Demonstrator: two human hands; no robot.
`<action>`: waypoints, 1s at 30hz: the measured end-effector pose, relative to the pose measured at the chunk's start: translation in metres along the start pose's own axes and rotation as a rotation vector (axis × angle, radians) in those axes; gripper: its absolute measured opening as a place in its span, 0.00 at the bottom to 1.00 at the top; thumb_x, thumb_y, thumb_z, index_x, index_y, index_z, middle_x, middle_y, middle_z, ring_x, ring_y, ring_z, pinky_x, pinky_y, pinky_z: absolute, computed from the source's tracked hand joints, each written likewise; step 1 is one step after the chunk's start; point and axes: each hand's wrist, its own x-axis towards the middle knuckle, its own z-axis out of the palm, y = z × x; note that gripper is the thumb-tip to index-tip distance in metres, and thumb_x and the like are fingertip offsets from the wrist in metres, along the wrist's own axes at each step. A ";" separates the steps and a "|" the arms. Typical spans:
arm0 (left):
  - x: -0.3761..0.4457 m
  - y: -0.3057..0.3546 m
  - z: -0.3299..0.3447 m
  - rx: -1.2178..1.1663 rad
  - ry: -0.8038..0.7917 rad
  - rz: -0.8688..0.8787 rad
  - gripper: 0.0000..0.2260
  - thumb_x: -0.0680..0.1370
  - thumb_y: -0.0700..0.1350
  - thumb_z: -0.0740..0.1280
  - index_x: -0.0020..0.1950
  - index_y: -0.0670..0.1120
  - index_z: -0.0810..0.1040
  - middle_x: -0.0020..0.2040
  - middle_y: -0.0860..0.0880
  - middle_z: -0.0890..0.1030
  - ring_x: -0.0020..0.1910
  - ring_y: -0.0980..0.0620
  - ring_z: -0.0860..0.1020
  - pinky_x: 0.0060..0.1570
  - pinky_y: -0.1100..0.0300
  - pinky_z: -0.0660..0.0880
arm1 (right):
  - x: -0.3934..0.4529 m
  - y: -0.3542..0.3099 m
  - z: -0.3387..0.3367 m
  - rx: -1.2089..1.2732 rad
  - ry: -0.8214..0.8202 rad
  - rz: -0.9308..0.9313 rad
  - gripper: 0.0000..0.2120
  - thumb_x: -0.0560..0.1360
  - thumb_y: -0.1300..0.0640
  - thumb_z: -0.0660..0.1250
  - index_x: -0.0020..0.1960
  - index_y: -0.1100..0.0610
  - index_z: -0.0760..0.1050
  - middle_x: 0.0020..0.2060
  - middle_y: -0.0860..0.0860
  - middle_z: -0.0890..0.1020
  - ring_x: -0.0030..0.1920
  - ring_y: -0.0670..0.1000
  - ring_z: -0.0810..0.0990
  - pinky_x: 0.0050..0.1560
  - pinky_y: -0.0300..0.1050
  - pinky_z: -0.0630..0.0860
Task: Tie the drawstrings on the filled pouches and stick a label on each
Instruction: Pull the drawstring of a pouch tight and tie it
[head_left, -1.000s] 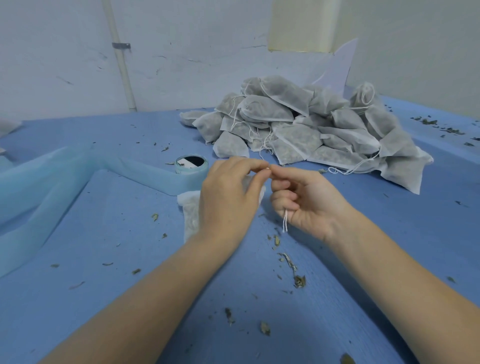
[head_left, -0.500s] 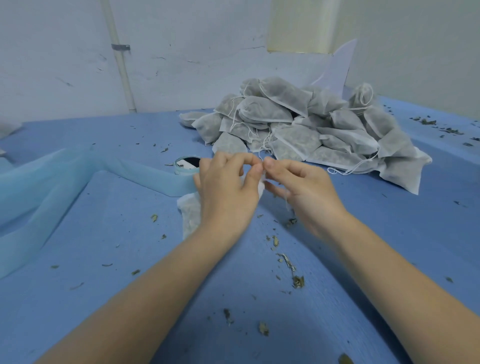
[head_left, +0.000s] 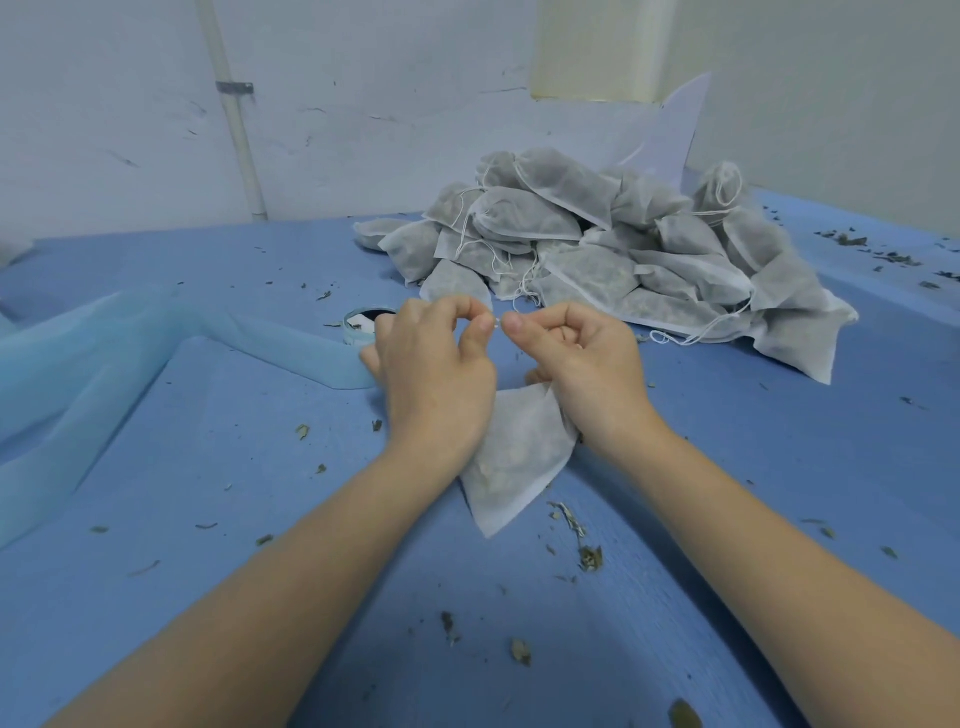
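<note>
Two hands – left hand (head_left: 436, 379), right hand (head_left: 587, 374) – pinch one drawstring (head_left: 497, 322); one pouch (head_left: 514, 457) beneath.

Blue-covered table (head_left: 753, 467), heap of filled pouches (head_left: 613, 249), one pouch (head_left: 514, 457), pale blue cloth (head_left: 104, 364), tape roll (head_left: 363, 327), scattered leaf bits (head_left: 589, 558)

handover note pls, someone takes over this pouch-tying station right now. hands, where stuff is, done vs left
Left hand and right hand: each pinches the drawstring between thumb and forefinger, above the pouch lying on the blue table.
Pile of pouches sits behind, far side. Label roll is just left of the left hand.
Done: nothing certain; knot too small to judge.
Left: finish the tie, label this pouch, then work the pile.
</note>
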 end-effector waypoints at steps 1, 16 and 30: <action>0.002 -0.001 0.000 0.003 0.010 -0.005 0.04 0.80 0.47 0.62 0.48 0.52 0.76 0.50 0.52 0.73 0.59 0.48 0.69 0.49 0.61 0.53 | 0.001 0.001 -0.001 -0.012 0.008 -0.004 0.07 0.70 0.51 0.75 0.39 0.52 0.79 0.19 0.40 0.68 0.22 0.41 0.70 0.42 0.50 0.75; 0.002 -0.001 -0.001 -0.729 -0.506 -0.488 0.24 0.69 0.59 0.69 0.56 0.43 0.75 0.49 0.43 0.82 0.44 0.47 0.82 0.44 0.55 0.78 | 0.007 -0.008 -0.010 0.394 0.419 0.161 0.04 0.69 0.55 0.76 0.38 0.51 0.82 0.21 0.41 0.71 0.25 0.44 0.64 0.34 0.41 0.67; 0.005 -0.009 0.001 -1.033 -0.522 -0.719 0.14 0.78 0.46 0.64 0.60 0.39 0.77 0.54 0.40 0.82 0.53 0.43 0.81 0.46 0.49 0.81 | 0.001 -0.004 -0.022 0.096 -0.095 -0.071 0.06 0.61 0.48 0.75 0.35 0.49 0.84 0.39 0.42 0.82 0.42 0.41 0.78 0.43 0.32 0.72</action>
